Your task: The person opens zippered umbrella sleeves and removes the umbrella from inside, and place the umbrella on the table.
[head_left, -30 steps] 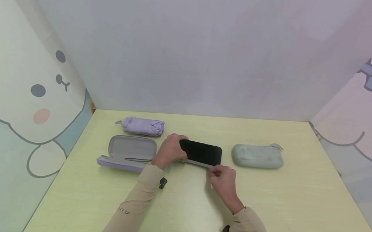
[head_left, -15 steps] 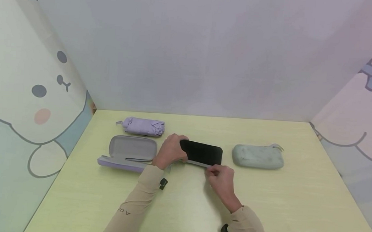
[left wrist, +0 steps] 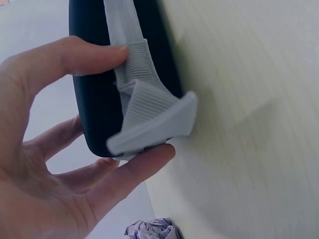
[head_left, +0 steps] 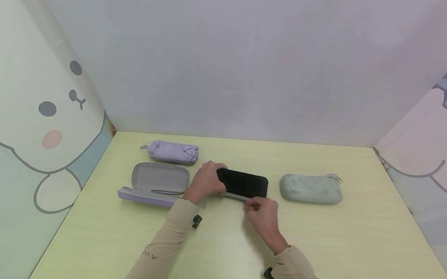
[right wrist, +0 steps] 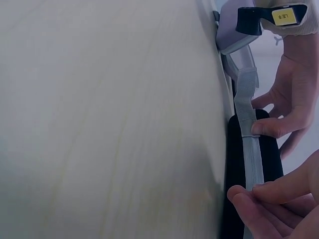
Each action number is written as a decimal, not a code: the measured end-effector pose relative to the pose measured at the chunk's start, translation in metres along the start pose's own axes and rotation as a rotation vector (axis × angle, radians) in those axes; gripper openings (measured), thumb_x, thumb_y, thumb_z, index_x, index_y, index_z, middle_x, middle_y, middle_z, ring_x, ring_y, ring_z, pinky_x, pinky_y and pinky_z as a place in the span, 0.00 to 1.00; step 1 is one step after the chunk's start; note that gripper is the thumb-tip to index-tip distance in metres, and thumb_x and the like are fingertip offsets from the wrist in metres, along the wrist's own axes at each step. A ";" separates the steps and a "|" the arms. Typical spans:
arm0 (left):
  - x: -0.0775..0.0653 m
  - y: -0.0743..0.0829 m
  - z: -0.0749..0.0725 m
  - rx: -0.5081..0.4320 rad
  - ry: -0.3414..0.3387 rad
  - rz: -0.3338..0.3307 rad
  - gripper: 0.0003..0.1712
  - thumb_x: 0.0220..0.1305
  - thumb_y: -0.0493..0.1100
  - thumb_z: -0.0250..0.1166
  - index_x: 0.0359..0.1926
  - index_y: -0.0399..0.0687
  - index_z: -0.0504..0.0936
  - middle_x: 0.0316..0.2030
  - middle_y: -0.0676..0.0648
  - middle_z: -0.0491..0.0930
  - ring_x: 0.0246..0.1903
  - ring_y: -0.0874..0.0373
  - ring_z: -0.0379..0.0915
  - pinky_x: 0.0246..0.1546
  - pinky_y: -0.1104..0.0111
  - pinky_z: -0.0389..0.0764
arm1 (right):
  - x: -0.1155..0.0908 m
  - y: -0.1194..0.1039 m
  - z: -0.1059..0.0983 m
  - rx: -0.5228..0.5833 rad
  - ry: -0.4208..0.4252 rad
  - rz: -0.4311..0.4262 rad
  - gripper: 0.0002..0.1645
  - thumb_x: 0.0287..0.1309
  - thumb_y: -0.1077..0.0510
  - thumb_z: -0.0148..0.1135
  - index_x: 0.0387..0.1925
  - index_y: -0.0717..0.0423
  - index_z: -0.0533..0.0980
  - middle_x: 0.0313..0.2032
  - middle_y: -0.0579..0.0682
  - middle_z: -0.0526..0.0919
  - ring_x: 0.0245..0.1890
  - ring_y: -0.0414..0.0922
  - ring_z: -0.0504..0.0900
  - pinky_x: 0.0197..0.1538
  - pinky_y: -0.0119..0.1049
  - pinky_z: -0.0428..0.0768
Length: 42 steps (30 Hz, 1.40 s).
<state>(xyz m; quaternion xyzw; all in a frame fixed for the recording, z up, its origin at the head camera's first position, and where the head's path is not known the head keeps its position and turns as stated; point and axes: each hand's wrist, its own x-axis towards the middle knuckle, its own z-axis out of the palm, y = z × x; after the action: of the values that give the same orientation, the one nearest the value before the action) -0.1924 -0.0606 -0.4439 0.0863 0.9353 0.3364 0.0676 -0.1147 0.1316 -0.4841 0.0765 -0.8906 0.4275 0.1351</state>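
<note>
A black zippered case [head_left: 244, 183] with a grey zipper along its near side stands at mid-table. My left hand [head_left: 206, 183] grips its left end. In the left wrist view the thumb presses on the ribbed grey tab [left wrist: 139, 64] at the zipper's end, with other fingers around the case's end. My right hand [head_left: 264, 216] is at the case's near side, right of its middle. In the right wrist view its thumb and forefinger pinch at the grey zipper [right wrist: 253, 159]; the zipper pull is hidden between the fingertips.
Left of the case lies an open lilac case [head_left: 159, 178] with grey lining, its lid toward me. Behind that is a folded lilac umbrella [head_left: 173, 152]. A pale green case [head_left: 311, 189] lies to the right. Walls border the table [head_left: 216, 250] at back and sides.
My right hand has slid a little to the left along the near side of the black case. The left hand keeps its grip on the case's left end.
</note>
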 end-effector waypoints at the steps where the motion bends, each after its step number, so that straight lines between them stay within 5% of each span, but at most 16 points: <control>1: 0.000 0.000 0.000 0.003 0.001 0.001 0.39 0.23 0.34 0.73 0.49 0.50 0.83 0.42 0.47 0.81 0.33 0.52 0.71 0.32 0.65 0.75 | 0.000 0.000 0.001 -0.005 0.002 -0.009 0.11 0.36 0.76 0.61 0.18 0.60 0.83 0.17 0.47 0.82 0.19 0.38 0.80 0.26 0.32 0.76; 42: -0.003 0.000 0.003 0.023 0.018 -0.022 0.39 0.24 0.36 0.74 0.49 0.51 0.82 0.41 0.47 0.80 0.39 0.53 0.73 0.40 0.61 0.76 | 0.007 -0.014 0.014 -0.011 -0.078 -0.041 0.07 0.41 0.74 0.63 0.22 0.63 0.83 0.20 0.50 0.83 0.20 0.37 0.78 0.26 0.31 0.76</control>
<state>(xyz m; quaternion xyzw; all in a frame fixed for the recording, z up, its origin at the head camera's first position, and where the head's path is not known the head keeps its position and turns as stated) -0.1890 -0.0591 -0.4464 0.0735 0.9406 0.3256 0.0618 -0.1206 0.1117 -0.4802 0.1105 -0.8957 0.4166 0.1096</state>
